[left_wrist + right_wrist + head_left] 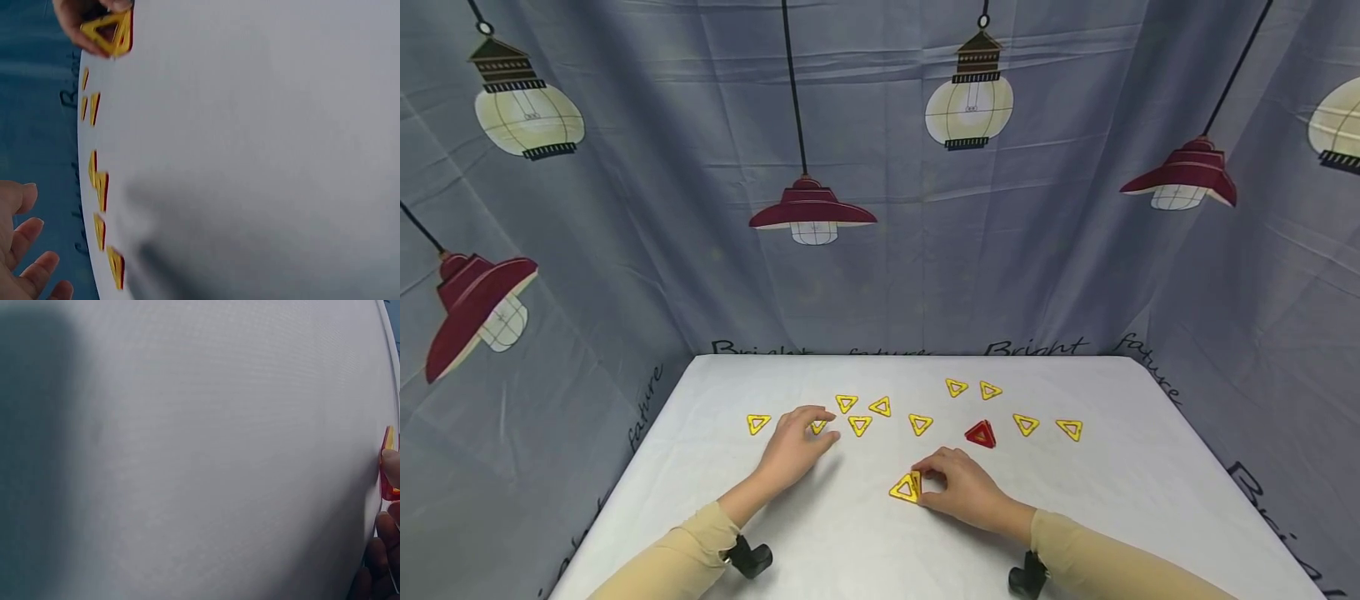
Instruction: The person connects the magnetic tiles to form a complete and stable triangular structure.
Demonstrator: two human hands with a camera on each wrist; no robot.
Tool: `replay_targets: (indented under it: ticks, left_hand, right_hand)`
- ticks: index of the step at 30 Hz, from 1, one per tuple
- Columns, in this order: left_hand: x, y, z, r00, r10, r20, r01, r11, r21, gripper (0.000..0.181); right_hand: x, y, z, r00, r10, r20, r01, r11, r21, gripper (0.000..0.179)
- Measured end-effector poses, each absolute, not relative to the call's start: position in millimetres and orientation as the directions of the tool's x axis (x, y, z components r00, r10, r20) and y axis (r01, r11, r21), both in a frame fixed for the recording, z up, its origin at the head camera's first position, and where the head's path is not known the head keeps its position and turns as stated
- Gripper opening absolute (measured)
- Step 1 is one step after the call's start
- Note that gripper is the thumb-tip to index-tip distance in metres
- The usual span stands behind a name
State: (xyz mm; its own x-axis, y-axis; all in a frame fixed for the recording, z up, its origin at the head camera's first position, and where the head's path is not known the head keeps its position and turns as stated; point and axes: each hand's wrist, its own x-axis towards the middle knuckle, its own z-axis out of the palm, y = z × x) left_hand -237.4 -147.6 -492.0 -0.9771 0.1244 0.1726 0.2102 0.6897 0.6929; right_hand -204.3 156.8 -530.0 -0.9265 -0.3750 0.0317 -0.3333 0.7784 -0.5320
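At the front middle of the table, my right hand (966, 490) pinches a yellow triangular tile (917, 482) by its edge. That tile is raised at an angle against another yellow triangular tile (898, 490), its frame-like shape open in the centre. In the right wrist view, a thumb presses on the red-and-yellow tile (388, 439) at the right edge. My left hand (796, 442) hovers over the left part of the table with fingers apart and nothing between them. Partly hidden behind its fingers is a yellow triangular tile (817, 427).
Several yellow triangular tiles, among them one at far left (757, 424) and one at far right (1070, 429), lie scattered across the white table (820, 533). Beyond my right hand lies a red triangular piece (981, 434). A grey curtain (880, 292) printed with lamps surrounds the table.
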Motion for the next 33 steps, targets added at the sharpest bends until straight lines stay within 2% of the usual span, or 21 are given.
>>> replay_targets:
  ticks: [5, 19, 25, 33]
  left_hand:
    - [-242.2, -176.5, -490.1, -0.980, 0.055, 0.190, 0.170, 0.719, 0.674, 0.035]
    - [-254.8, -238.6, -503.4, -0.991, -0.081, 0.110, -0.001, 0.809, 0.588, 0.056]
    - [-260.1, -254.3, -513.0, -0.994, -0.089, 0.066, -0.038, 0.832, 0.553, 0.064]
    - [-263.1, -270.0, -519.7, -0.995, -0.074, 0.070, -0.025, 0.845, 0.535, 0.059]
  right_hand:
    - [-204.2, 156.5, -529.5, -0.927, -0.376, 0.020, -0.326, 0.777, -0.539, 0.042]
    - [-204.7, 155.5, -528.8, -0.928, -0.374, 0.004, -0.315, 0.775, -0.548, 0.041]
    - [-205.2, 155.6, -528.3, -0.931, -0.365, 0.008, -0.312, 0.785, -0.535, 0.041]
    - [-204.2, 154.6, -526.5, -0.935, -0.355, -0.005, -0.296, 0.787, -0.541, 0.040]
